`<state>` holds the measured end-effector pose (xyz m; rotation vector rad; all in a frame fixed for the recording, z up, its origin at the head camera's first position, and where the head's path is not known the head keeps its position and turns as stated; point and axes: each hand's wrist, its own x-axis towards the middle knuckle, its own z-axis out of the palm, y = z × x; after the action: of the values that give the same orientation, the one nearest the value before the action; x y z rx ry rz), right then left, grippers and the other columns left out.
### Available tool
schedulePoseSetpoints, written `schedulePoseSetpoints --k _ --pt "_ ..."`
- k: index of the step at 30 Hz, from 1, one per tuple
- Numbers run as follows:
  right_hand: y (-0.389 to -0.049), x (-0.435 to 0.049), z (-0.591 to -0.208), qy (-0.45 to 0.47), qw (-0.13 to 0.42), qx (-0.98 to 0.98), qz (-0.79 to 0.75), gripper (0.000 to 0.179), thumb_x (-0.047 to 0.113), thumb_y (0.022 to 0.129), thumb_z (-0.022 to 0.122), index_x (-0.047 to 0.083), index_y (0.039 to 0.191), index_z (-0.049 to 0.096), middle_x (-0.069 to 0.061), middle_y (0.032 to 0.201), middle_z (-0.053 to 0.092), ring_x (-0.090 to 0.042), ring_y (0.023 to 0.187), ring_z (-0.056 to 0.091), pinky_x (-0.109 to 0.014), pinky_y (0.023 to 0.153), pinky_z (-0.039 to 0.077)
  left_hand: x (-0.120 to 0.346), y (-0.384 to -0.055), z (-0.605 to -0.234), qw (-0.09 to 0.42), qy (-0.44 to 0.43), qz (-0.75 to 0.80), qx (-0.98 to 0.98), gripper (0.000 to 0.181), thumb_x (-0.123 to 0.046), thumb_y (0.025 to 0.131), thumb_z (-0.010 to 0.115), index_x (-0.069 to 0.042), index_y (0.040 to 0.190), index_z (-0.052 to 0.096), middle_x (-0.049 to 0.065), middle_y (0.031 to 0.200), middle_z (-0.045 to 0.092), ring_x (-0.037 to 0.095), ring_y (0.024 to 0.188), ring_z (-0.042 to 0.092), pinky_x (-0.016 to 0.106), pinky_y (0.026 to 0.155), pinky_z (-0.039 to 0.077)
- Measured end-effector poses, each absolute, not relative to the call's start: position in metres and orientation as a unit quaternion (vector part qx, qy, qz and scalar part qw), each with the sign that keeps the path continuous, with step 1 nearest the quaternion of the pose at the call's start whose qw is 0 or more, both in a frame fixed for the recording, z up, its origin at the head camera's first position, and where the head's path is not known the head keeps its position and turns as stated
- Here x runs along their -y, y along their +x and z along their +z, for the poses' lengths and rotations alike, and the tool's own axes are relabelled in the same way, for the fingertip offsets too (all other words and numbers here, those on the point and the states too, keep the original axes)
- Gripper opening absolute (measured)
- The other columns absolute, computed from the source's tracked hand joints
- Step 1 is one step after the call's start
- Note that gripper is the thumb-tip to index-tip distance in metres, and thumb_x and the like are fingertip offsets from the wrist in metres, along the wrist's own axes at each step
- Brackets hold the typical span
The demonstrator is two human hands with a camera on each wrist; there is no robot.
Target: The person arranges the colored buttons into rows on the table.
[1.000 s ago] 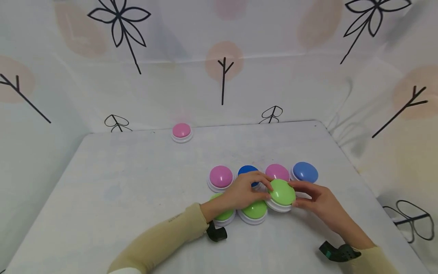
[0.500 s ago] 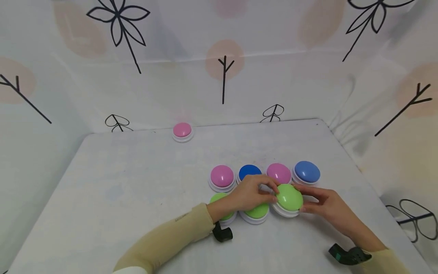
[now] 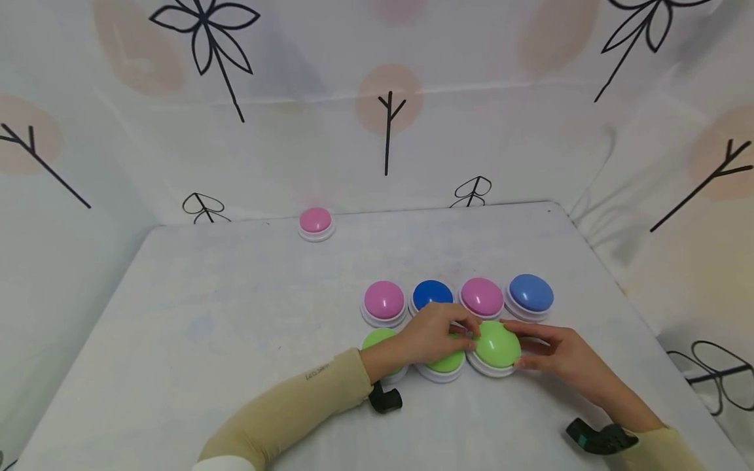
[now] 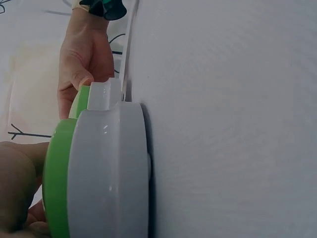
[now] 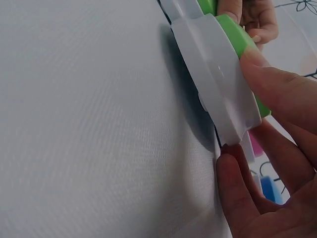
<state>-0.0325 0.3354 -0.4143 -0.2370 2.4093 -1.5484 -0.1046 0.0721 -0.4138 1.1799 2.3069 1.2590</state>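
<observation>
A green dome push button (image 3: 497,345) on a white round base is at the right of the near row. My right hand (image 3: 556,350) grips its right side, thumb and fingers spread around the rim. On its left side my left hand (image 3: 436,332) pinches the edge with thumb and fingertips. Under the left hand, a second green button (image 3: 449,364) is partly hidden; a third green button (image 3: 379,337) lies mostly behind the wrist. In the right wrist view, the gripped button (image 5: 218,74) is slightly tilted, its base close to the table.
Behind stands a row of buttons: pink (image 3: 384,301), dark blue (image 3: 432,294), pink (image 3: 482,297) and lighter blue (image 3: 531,293). Another pink button (image 3: 316,221) sits at the back edge of the white table (image 3: 206,366). Patterned cloth walls (image 3: 294,144) enclose the table.
The green button has moved to the right with both hands and come down to the table beside the middle green one. The view has shifted slightly.
</observation>
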Motion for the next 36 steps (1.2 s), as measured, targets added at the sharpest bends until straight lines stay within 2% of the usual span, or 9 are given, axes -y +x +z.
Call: schedulePoseSetpoints --k 4,7,16,26,36 --pt "-0.032 -0.336 -0.417 -0.102 0.128 -0.836 -0.524 0.060 0.010 0.082 0.081 0.001 0.137 0.058 -0.002 0.135 0.061 0.001 0.111 0.059 -0.018 0.089 0.051 -0.072 -0.104 -0.411 0.126 0.411 0.405 -0.807 0.014 -0.016 0.088 0.078 -0.016 0.101 0.072 -0.012 0.099 0.069 -0.005 0.095 0.058 0.006 0.083 0.046" --pt "-0.032 -0.337 -0.417 -0.107 0.128 -0.842 -0.513 0.060 0.012 0.082 0.082 0.002 0.136 0.059 0.000 0.134 0.062 0.000 0.109 0.060 -0.015 0.089 0.050 -0.072 -0.104 -0.410 0.128 0.414 0.393 -0.811 0.014 -0.017 0.089 0.077 -0.017 0.102 0.072 -0.012 0.099 0.070 -0.006 0.094 0.059 0.006 0.082 0.045" --pt "-0.033 -0.339 -0.414 -0.125 0.132 -0.850 -0.494 0.059 0.012 0.083 0.081 0.001 0.136 0.059 -0.005 0.135 0.061 0.001 0.110 0.060 -0.015 0.089 0.050 -0.075 -0.104 -0.411 0.135 0.419 0.379 -0.814 0.018 -0.022 0.090 0.076 -0.018 0.108 0.073 -0.011 0.104 0.071 -0.007 0.091 0.060 0.005 0.080 0.045" --pt "-0.035 -0.340 -0.408 -0.112 0.140 -0.852 -0.492 0.057 0.015 0.085 0.079 0.002 0.137 0.058 -0.018 0.138 0.057 0.005 0.112 0.057 -0.016 0.090 0.050 -0.074 -0.104 -0.411 0.151 0.411 0.410 -0.800 0.022 -0.019 0.091 0.075 -0.014 0.112 0.072 -0.011 0.106 0.071 -0.006 0.096 0.061 0.007 0.083 0.047" --pt "-0.037 -0.342 -0.399 -0.075 0.111 -0.868 -0.477 0.047 0.018 0.091 0.074 0.005 0.135 0.061 -0.014 0.136 0.060 0.000 0.111 0.059 -0.018 0.087 0.052 -0.067 -0.109 -0.403 0.198 0.402 0.470 -0.760 0.023 -0.017 0.091 0.074 -0.010 0.113 0.071 -0.009 0.107 0.070 -0.004 0.100 0.060 0.010 0.085 0.049"
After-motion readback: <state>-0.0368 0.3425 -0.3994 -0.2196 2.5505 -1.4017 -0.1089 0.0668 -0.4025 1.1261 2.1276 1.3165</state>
